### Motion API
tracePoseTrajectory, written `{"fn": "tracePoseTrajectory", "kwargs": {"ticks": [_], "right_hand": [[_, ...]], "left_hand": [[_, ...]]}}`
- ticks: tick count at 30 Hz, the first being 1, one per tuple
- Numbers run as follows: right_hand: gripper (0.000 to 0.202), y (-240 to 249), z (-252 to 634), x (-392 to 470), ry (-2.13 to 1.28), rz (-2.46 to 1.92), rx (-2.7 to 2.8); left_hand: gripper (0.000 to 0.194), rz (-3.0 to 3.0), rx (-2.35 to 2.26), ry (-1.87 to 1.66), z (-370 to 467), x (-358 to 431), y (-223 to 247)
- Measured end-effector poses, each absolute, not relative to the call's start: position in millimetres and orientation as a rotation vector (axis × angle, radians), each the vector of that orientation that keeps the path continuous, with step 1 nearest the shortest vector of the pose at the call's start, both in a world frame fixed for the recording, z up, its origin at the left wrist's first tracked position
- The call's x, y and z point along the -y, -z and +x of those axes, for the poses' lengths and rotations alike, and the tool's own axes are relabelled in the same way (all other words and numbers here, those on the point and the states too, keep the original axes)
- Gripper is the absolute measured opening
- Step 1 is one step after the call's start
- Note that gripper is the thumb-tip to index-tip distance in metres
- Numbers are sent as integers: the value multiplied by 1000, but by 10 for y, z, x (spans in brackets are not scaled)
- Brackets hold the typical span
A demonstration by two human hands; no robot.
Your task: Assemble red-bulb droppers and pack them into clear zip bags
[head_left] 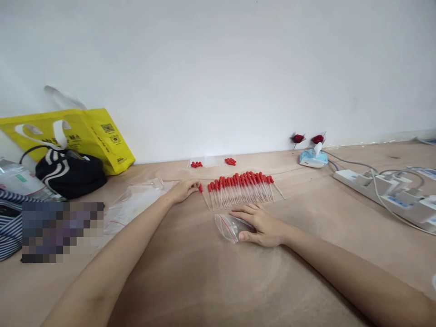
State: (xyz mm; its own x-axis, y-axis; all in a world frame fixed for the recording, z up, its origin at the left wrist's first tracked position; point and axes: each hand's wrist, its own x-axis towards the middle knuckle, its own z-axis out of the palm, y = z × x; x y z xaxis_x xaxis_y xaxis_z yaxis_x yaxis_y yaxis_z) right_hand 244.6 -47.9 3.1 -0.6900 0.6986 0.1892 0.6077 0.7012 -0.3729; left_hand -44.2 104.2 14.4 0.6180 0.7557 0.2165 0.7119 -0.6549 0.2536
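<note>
In the head view, the red-headed, pale thin sticks (238,181) stand out as a tight slanting row across the middle of the brown counter (204,281), heads toward its back edge and tails toward the person; one lone red-headed stick (200,189) lies just beyond the row's left end; the left hand (185,190) has its fingertips drawn together at that stick's head, though I cannot tell whether they pinch it or merely touch it; the right hand (260,225) lies palm down, relaxed and unclenched, over a small clear plastic zip bag with a red seal line (225,227), nearer the person than the row.

The step in hand looks like dealing with that lone stick while the bag is steadied; the next move calls for a light fingertip grip on its head, with its neighbours left undisturbed; two little clusters of red pieces (196,164) (230,161) lie near the counter's back edge; flat clear zip bags (131,200) lie left of the left hand.
</note>
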Motion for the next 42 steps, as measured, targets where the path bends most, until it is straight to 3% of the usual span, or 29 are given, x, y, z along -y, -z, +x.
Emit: {"fn": "tracePoseTrajectory", "kwargs": {"ticks": [11,18,23,31,42], "right_hand": [[63,-27,2440,495,-377,-1038,2562],[64,5,2434,517,-291,-1120,2535],[64,4,2397,548,-247,-1173,2518],[63,-22,2340,580,-244,-1185,2503],[61,-17,2284,588,-318,-1142,2449]], "left_hand": [[23,2810,-1097,-404,-589,-847,-240],[18,2791,-1218,-552,-992,-81,-384],[17,2808,-1132,-676,-859,387,-261],[18,2795,-992,-819,-422,500,-273],[16,1945,-1026,-891,239,509,-2]]}}
